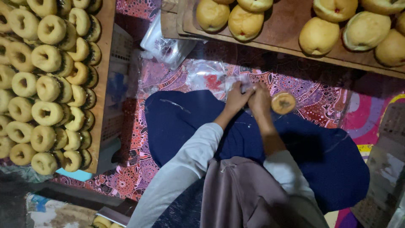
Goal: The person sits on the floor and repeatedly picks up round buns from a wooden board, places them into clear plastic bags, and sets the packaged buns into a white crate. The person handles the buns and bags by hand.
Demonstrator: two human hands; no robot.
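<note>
Clear plastic wrapping (242, 82) was pinched between both hands, just above the person's dark blue lap (190, 122). The left hand (237, 98) and the right hand (259, 100) sat touching, side by side, fingers curled shut on the film; whether the film was a single bag or a loose sheet could not be told. A round, browned doughnut (283, 102) lay just beside the right hand, on its outer side and at about the same height, so the right hand was clearly the nearer of the two, while the left would have had to cross over. Being a ring, the doughnut had no long axis to speak of; its hole faced up toward the camera.

Farther out, more crumpled plastic (202, 76) lay on the patterned red cloth (139, 139) beyond the hands. A wooden tray (103, 84) packed with rows of pale ring doughnuts (46, 59) stood well apart on the left side. Across the top ran another wooden board (291, 25) carrying plump round buns (318, 36), set beyond the hands.
</note>
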